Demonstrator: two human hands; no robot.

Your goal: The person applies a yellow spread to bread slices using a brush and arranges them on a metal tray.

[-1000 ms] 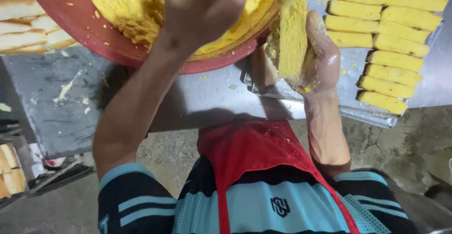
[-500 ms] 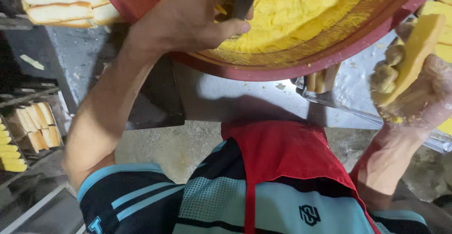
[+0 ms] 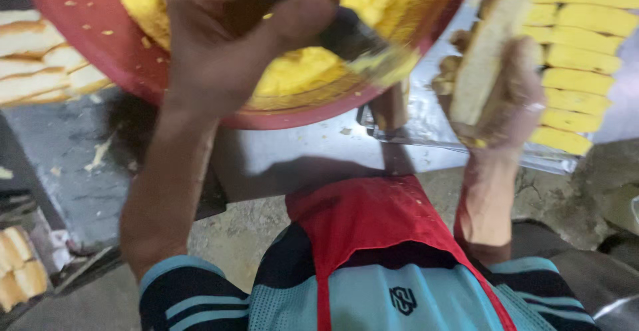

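Left hand [image 3: 226, 51] grips knife [image 3: 346, 38], blade now loaded with yellow spread, lifted off red bowl [image 3: 120, 58]; right hand [image 3: 512, 104] clasps bread slice [image 3: 482, 58], swung back beside blade, ready for spreading

A dark knife [image 3: 346, 34], its tip loaded with yellow spread, slants over a red bowl [image 3: 120, 58] at twelve o'clock. A pale bread slice [image 3: 480, 61] stands upright at two o'clock.
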